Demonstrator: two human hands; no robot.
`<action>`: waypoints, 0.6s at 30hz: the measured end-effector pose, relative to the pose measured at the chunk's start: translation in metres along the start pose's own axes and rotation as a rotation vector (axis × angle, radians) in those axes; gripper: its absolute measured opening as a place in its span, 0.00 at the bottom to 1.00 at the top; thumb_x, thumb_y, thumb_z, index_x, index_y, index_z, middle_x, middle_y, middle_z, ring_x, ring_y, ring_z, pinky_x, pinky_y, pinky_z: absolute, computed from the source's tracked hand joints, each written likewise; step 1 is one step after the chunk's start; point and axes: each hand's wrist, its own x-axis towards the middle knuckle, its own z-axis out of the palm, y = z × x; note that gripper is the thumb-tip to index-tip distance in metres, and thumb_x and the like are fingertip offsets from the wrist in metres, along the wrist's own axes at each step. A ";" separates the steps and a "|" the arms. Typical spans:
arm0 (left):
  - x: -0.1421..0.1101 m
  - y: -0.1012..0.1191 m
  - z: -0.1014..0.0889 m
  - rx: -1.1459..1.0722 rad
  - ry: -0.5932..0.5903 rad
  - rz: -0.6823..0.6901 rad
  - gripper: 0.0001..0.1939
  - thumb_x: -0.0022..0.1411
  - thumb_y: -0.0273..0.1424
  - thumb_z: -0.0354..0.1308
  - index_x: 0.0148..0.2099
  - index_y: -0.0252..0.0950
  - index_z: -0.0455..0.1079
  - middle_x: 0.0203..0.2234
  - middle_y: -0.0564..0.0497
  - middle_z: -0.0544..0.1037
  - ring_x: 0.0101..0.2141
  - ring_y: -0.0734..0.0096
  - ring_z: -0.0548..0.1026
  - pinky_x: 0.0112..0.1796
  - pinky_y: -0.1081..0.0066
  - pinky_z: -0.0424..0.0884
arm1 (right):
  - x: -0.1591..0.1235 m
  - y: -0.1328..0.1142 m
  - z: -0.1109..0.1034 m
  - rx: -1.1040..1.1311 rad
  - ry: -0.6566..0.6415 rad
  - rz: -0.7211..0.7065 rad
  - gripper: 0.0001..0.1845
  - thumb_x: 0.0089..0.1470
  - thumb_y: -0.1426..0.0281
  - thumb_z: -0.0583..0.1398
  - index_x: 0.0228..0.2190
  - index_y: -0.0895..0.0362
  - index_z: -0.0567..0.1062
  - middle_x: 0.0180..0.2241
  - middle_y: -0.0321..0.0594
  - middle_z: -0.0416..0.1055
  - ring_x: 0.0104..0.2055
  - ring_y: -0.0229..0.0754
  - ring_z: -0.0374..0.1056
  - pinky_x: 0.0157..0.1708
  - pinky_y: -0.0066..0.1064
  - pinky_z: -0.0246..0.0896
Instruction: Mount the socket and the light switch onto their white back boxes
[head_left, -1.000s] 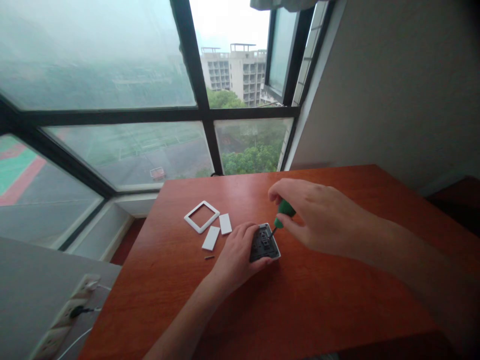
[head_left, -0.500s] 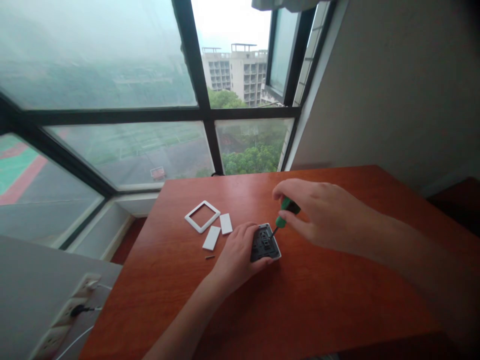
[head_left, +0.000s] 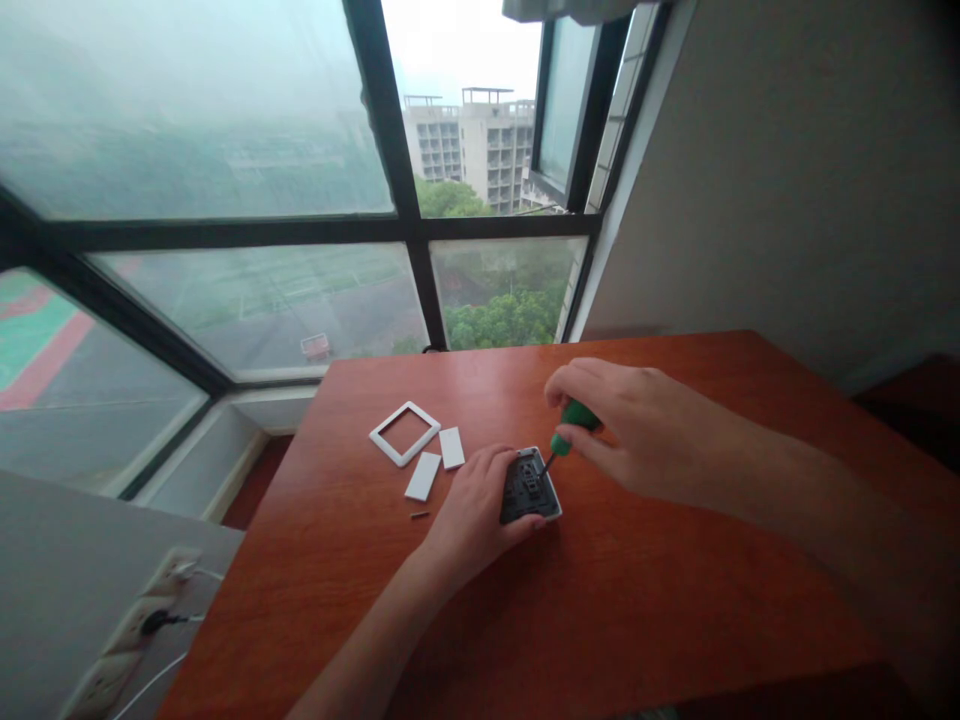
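Note:
My left hand [head_left: 472, 505] grips a wall switch body [head_left: 531, 490] by its left side and near edge, pressing it to the table. The body has a dark inner mechanism and a white rim. A green-handled screwdriver [head_left: 561, 440] is in my right hand [head_left: 630, 425], held between thumb and fingers. Its shaft slants down to the left, and the tip meets the dark mechanism near its middle. Left of the body lie two white switch rockers [head_left: 424, 477], a square white frame [head_left: 405, 433] and a small thin metal piece, perhaps a screw [head_left: 420, 515].
The reddish-brown wooden table [head_left: 637, 610] reaches back to a large dark-framed window [head_left: 420, 228]. A wall [head_left: 772, 180] rises on the right. At lower left, wall sockets [head_left: 142, 625] hold plugs with cables.
The screwdriver handle has turned a little within my right hand's fingers. My left hand and the switch body stay in place.

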 end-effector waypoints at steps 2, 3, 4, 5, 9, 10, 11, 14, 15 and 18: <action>0.000 0.000 0.000 0.001 -0.002 -0.004 0.36 0.48 0.36 0.70 0.57 0.40 0.59 0.54 0.44 0.67 0.54 0.52 0.66 0.54 0.52 0.64 | 0.002 -0.001 0.001 -0.039 0.026 0.026 0.07 0.55 0.69 0.59 0.38 0.55 0.69 0.38 0.39 0.72 0.36 0.42 0.69 0.27 0.31 0.50; 0.000 0.000 0.000 0.002 -0.003 -0.005 0.36 0.48 0.36 0.69 0.57 0.40 0.59 0.54 0.44 0.67 0.54 0.52 0.66 0.54 0.52 0.64 | 0.004 -0.003 0.002 -0.079 0.044 0.053 0.08 0.56 0.66 0.59 0.37 0.55 0.69 0.37 0.40 0.73 0.36 0.44 0.69 0.26 0.31 0.49; 0.000 0.000 0.000 0.002 -0.005 -0.005 0.36 0.49 0.36 0.69 0.57 0.40 0.59 0.54 0.44 0.67 0.54 0.52 0.66 0.54 0.53 0.64 | 0.005 -0.005 0.002 -0.127 0.058 0.081 0.10 0.56 0.63 0.59 0.37 0.55 0.69 0.36 0.40 0.73 0.35 0.45 0.70 0.25 0.31 0.47; 0.000 0.000 0.000 0.002 -0.008 -0.004 0.36 0.49 0.36 0.69 0.57 0.40 0.59 0.55 0.44 0.67 0.54 0.52 0.66 0.55 0.53 0.63 | 0.006 -0.008 0.003 -0.182 0.065 0.107 0.12 0.56 0.59 0.59 0.35 0.55 0.70 0.34 0.40 0.73 0.34 0.45 0.70 0.24 0.32 0.45; 0.000 0.000 -0.001 -0.002 -0.019 0.000 0.36 0.49 0.36 0.69 0.57 0.40 0.58 0.55 0.44 0.66 0.55 0.52 0.66 0.55 0.53 0.63 | 0.008 -0.014 0.004 -0.343 0.076 0.179 0.18 0.58 0.52 0.55 0.29 0.55 0.68 0.27 0.40 0.72 0.26 0.45 0.69 0.22 0.32 0.36; 0.000 0.000 -0.001 -0.003 -0.017 0.000 0.36 0.49 0.35 0.69 0.57 0.40 0.58 0.55 0.44 0.66 0.55 0.52 0.66 0.55 0.53 0.63 | 0.007 -0.013 0.004 -0.334 0.081 0.181 0.18 0.58 0.53 0.55 0.29 0.55 0.68 0.27 0.40 0.72 0.26 0.45 0.69 0.22 0.32 0.36; 0.000 0.000 -0.001 -0.003 -0.014 0.000 0.36 0.49 0.35 0.69 0.57 0.40 0.58 0.55 0.44 0.66 0.55 0.52 0.66 0.55 0.53 0.63 | 0.006 -0.011 0.003 -0.298 0.082 0.174 0.15 0.58 0.56 0.56 0.30 0.54 0.68 0.29 0.39 0.73 0.27 0.44 0.69 0.22 0.32 0.37; 0.000 0.000 -0.001 -0.006 -0.006 0.002 0.36 0.49 0.36 0.69 0.57 0.39 0.58 0.54 0.43 0.67 0.55 0.52 0.66 0.55 0.53 0.63 | 0.002 -0.004 0.000 -0.095 0.024 0.065 0.06 0.54 0.67 0.58 0.35 0.54 0.68 0.36 0.37 0.73 0.32 0.42 0.69 0.23 0.31 0.44; 0.000 0.000 -0.001 -0.008 -0.006 0.003 0.36 0.49 0.36 0.69 0.57 0.39 0.58 0.54 0.44 0.67 0.54 0.52 0.66 0.55 0.53 0.63 | 0.002 -0.001 -0.001 -0.037 -0.002 0.023 0.07 0.54 0.70 0.58 0.37 0.54 0.67 0.38 0.36 0.72 0.33 0.41 0.69 0.24 0.30 0.46; 0.000 0.000 -0.001 -0.008 -0.006 0.007 0.36 0.49 0.36 0.69 0.57 0.40 0.58 0.54 0.44 0.67 0.54 0.52 0.66 0.54 0.53 0.64 | 0.002 0.002 0.000 -0.019 -0.018 -0.003 0.06 0.55 0.70 0.58 0.37 0.54 0.68 0.39 0.37 0.72 0.36 0.41 0.69 0.26 0.30 0.49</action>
